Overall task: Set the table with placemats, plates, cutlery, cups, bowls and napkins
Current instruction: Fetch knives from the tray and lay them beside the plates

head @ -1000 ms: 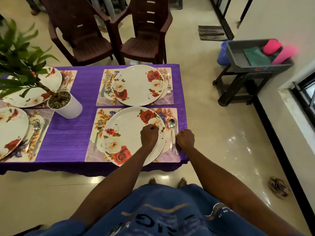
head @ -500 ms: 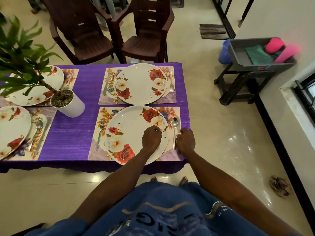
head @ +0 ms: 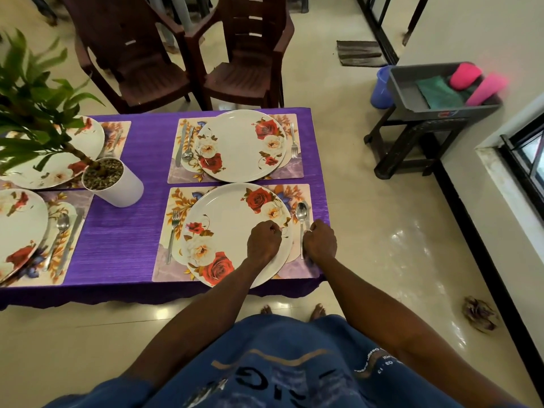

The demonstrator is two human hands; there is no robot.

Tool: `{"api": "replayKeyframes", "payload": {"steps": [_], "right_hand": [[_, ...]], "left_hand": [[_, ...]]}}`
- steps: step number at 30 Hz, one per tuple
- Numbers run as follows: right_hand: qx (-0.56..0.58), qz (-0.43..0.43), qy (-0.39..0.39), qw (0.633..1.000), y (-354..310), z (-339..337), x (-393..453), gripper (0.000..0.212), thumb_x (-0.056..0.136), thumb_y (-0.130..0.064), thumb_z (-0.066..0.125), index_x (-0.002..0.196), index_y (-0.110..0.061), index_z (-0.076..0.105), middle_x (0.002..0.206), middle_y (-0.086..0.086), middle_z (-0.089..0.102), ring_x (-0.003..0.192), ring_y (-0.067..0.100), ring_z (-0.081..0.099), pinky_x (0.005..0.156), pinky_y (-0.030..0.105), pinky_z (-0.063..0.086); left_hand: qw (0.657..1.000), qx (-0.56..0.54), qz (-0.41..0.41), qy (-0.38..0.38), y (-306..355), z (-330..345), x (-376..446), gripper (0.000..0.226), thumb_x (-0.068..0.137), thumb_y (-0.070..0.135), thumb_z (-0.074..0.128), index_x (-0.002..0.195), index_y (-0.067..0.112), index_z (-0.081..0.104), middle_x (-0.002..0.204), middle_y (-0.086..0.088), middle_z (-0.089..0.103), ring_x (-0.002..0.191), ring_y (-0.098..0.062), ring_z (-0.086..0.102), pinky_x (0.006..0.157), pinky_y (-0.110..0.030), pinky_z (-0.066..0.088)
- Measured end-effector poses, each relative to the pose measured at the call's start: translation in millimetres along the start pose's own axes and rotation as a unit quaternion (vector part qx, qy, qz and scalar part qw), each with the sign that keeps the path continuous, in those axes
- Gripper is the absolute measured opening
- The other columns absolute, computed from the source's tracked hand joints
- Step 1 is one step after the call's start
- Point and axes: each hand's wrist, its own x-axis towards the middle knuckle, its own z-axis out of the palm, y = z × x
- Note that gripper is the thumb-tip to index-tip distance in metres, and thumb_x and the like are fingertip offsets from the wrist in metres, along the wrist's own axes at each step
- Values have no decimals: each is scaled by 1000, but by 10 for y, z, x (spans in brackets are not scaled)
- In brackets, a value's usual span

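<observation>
Head-worn view, looking steeply down, table (head: pixel 126 231) close below

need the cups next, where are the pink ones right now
In the head view the pink cups lie in the grey tub on a dark stand, on the floor to the right of the purple table, beside a green cloth.

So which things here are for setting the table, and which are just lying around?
For the table:
near plate
spoon
fork
placemat
pink cups and green cloth in the grey bin

Just lying about:
potted plant
brown chairs
blue bucket
crumpled rag on the floor
</observation>
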Motion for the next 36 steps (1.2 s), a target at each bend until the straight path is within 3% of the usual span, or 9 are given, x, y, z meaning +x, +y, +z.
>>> {"api": "replayKeyframes", "payload": {"steps": [12,20,29,36], "right_hand": [[-27,4,17,999,0,15,-76,16,96,-21,56,107,-10,59,99,7,67,90,23,65,80,37,56],[0,-14,-4,1000,52,-44,-54,11,97,-20,56,99,-10,59,95,7,66,80,19,59,69,30,47],[30,-22,-17,999,106,-79,-25,8,96,-19,57,99,-12,60,94,6,66,78,19,60,71,32,50],[86,-45,-35,995,220,-217,100,14,95,-15,55,99,-9,66,94,3,67,79,15,56,70,24,40]], "left_hand": [[1000,6,18,-16,-96,-21,16,24,96,23,54,108,8,70,110,-8,71,97,-23,64,83,-28,47],[1000,-5,21,-15,-33,-18,27,23,96,20,54,104,7,71,108,-9,71,96,-24,64,78,-26,42],[1000,-9,12,24,155,44,54,26,98,23,56,115,9,69,118,-7,69,105,-24,65,93,-31,49],[994,-49,-4,101,483,211,103,20,97,20,56,106,7,68,104,-8,70,94,-22,65,75,-23,44]]}}
